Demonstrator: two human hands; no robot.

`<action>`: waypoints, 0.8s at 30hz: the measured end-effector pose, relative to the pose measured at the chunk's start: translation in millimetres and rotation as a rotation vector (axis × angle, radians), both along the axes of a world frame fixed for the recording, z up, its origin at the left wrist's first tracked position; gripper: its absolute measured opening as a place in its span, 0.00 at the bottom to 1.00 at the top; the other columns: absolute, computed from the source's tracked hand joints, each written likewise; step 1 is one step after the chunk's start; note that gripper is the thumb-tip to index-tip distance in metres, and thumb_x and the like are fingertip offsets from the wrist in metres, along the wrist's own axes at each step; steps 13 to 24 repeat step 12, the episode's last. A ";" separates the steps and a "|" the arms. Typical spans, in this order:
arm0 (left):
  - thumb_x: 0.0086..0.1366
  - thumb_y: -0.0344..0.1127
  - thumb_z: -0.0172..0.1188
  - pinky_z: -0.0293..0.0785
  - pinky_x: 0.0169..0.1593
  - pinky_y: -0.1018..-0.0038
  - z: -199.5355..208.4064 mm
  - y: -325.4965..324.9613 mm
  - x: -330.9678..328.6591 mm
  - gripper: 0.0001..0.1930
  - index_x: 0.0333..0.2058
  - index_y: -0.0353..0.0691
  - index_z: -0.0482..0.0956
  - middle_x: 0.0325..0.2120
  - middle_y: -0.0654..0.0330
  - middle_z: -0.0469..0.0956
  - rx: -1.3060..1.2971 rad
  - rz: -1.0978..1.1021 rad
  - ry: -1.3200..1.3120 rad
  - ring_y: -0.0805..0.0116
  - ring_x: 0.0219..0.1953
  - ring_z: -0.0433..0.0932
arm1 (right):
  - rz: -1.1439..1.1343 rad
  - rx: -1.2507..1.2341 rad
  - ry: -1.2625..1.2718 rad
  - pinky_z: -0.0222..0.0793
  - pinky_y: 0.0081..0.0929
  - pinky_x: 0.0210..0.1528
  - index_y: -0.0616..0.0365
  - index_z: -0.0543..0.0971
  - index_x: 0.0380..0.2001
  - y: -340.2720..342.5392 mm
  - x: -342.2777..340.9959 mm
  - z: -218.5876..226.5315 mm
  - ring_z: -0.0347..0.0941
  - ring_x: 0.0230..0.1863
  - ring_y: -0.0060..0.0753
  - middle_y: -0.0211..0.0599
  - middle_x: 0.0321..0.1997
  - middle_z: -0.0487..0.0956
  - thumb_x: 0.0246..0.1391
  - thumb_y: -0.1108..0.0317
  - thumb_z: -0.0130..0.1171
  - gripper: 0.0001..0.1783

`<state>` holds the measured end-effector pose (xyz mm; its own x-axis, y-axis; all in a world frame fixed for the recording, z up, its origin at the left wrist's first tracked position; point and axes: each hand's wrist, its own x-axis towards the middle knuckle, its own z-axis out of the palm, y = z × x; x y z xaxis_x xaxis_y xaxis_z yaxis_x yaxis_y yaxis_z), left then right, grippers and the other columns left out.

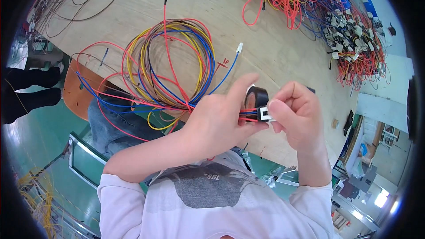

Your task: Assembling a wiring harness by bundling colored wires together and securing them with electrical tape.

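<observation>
A coil of red, yellow, blue and brown wires (208, 57) lies on the table, its gathered ends running to my left hand (212, 121). My left hand is closed around those wires, thumb up. Beside its thumb stands a black tape roll (262, 94). A white plastic connector (265, 114) sits at the wire ends, with black around its near side. My right hand (299, 115) pinches at the connector's right edge, fingertips together; exactly what lies between them is partly hidden. One blue wire ends in a small white plug (239, 48).
The wooden table (274, 53) spreads ahead. A large heap of wire harnesses with white connectors (347, 35) lies at the far right, red wires (294, 0) beside it. Brown wires (84, 0) lie far left. An orange stool (82, 90) stands left, below the table edge.
</observation>
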<state>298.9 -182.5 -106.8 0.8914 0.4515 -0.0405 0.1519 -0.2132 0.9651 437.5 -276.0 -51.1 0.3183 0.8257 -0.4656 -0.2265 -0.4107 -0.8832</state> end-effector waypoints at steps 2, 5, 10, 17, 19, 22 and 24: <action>0.45 0.36 0.66 0.68 0.25 0.68 -3.5 7.8 0.6 0.43 0.55 0.29 0.50 0.17 0.52 0.73 -0.078 -0.034 0.075 0.55 0.22 0.75 | 0.012 0.023 -0.120 0.60 0.11 0.20 0.64 0.69 0.30 -1.5 -5.1 -0.9 0.66 0.19 0.12 0.30 0.21 0.73 0.51 0.75 0.53 0.04; 0.46 0.33 0.65 0.68 0.27 0.73 -19.6 18.0 2.4 0.42 0.56 0.29 0.50 0.18 0.55 0.73 -0.436 -0.089 0.010 0.66 0.23 0.76 | 0.092 0.094 -0.427 0.62 0.12 0.25 0.64 0.71 0.34 -9.1 -7.6 -8.9 0.66 0.23 0.13 0.30 0.25 0.74 0.50 0.75 0.55 0.07; 0.49 0.32 0.66 0.70 0.43 0.76 -8.7 31.8 0.9 0.43 0.58 0.37 0.47 0.40 0.55 0.69 -1.089 -0.188 -0.141 0.73 0.39 0.71 | 0.123 0.279 -0.599 0.64 0.16 0.31 0.64 0.71 0.37 -23.5 -5.3 -21.5 0.68 0.29 0.18 0.34 0.30 0.74 0.48 0.74 0.58 0.12; 0.49 0.32 0.66 0.69 0.46 0.75 -5.8 29.2 4.2 0.44 0.59 0.37 0.46 0.40 0.55 0.69 -1.016 -0.130 -0.136 0.72 0.40 0.71 | 0.181 0.341 -0.752 0.64 0.16 0.32 0.63 0.71 0.38 -20.5 -3.8 -22.5 0.69 0.29 0.23 0.36 0.29 0.74 0.48 0.71 0.60 0.14; 0.49 0.32 0.66 0.69 0.46 0.75 -5.8 29.2 4.2 0.44 0.59 0.37 0.46 0.40 0.55 0.69 -1.016 -0.130 -0.136 0.72 0.40 0.71 | 0.181 0.341 -0.752 0.64 0.16 0.32 0.63 0.71 0.38 -20.5 -3.8 -22.5 0.69 0.29 0.23 0.36 0.29 0.74 0.48 0.71 0.60 0.14; 0.49 0.32 0.66 0.69 0.46 0.75 -5.8 29.2 4.2 0.44 0.59 0.37 0.46 0.40 0.55 0.69 -1.016 -0.130 -0.136 0.72 0.40 0.71 | 0.181 0.341 -0.752 0.64 0.16 0.32 0.63 0.71 0.38 -20.5 -3.8 -22.5 0.69 0.29 0.23 0.36 0.29 0.74 0.48 0.71 0.60 0.14; 0.49 0.32 0.66 0.69 0.46 0.75 -5.8 29.2 4.2 0.44 0.59 0.37 0.46 0.40 0.55 0.69 -1.016 -0.130 -0.136 0.72 0.40 0.71 | 0.181 0.341 -0.752 0.64 0.16 0.32 0.63 0.71 0.38 -20.5 -3.8 -22.5 0.69 0.29 0.23 0.36 0.29 0.74 0.48 0.71 0.60 0.14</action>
